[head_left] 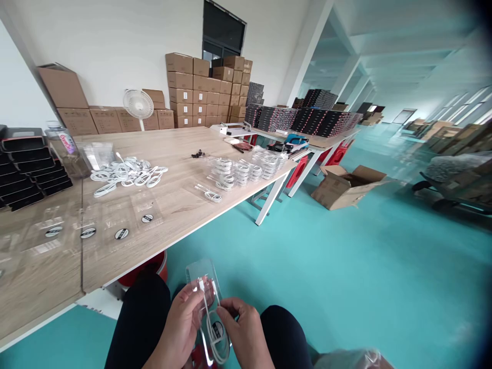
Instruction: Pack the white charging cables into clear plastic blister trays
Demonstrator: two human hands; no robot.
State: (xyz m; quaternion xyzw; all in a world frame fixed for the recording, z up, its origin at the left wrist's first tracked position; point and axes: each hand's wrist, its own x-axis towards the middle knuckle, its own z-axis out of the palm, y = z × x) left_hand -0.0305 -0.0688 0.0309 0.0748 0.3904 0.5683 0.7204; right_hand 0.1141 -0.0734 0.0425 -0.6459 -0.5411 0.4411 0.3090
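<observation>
Over my lap, my left hand (179, 324) grips a transparent plastic tray (200, 266) by its left side, the thumb near one connector end. A white charging cable (208, 324), looped at the lower end, lies against the tray, both connectors toward the top. My right hand (245, 328) pinches the cable from the right, fingers curled beside the second connector. Behind the loop shows a round black-and-white sticker (218, 329). On the table (180, 225), several flat transparent packages (115, 218) with similar stickers lie at the left, near a heap of coiled white cables (128, 173).
Packed cables (242, 171) stand in rows near the table's right end. Black boxes (31, 166) and a plastic bottle (65, 148) stand at far left. Beyond are a fan (138, 104) and stacked cartons (203, 92). An open carton (342, 187) sits on the green floor.
</observation>
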